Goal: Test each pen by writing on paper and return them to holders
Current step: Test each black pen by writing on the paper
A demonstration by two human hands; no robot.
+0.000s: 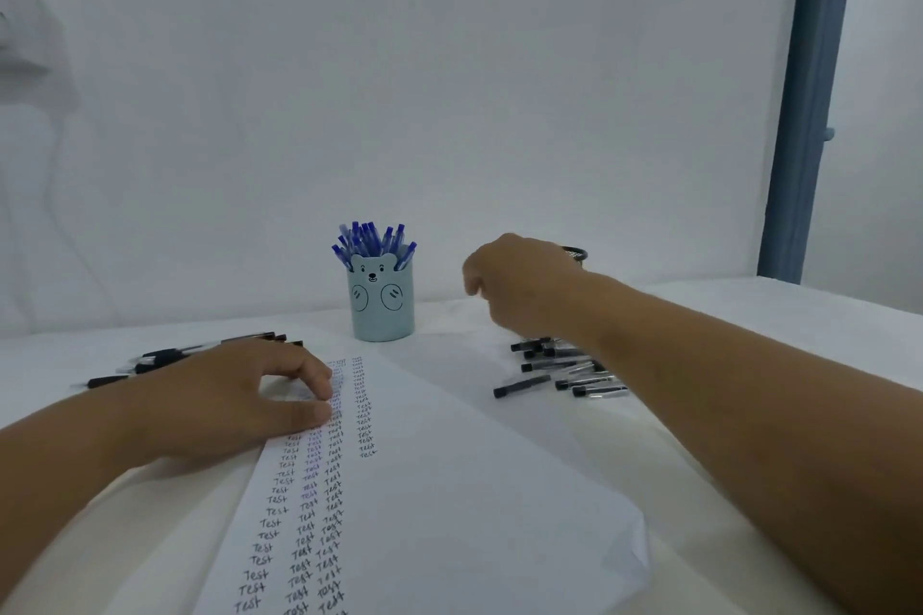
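Pens lie in two loose groups on a white-covered surface (749,315), black ones (564,367) scattered under the person's right forearm and a few more black ones (165,357) behind the left hand, while blue pens (372,240) stand packed in a pale blue bear-faced holder (382,310) at the middle of the scene. A sheet of paper (474,489) lies in front of the person and carries four columns of the word "Test", three long and one short, so much of the testing appears done. The blue pens look already returned; the black ones on both sides are still out of any holder, and which of them have been tried cannot be told.

The left hand (234,395) rests on the upper left part of the sheet, fingers loosely bent, fingertips pressing the paper flat and holding nothing. The right hand (519,285) hangs above the surface to the right of the bear holder, fingers curled downward; whether it grips a pen cannot be told, since the fingertips face away.

Behind the right wrist peeks the dark rim of what may be a second, mesh holder (574,255), mostly hidden. A blue-grey post (804,115) rises at the far right against a plain white wall. The right forearm lies over the right-hand pens and blocks a clear view of them.
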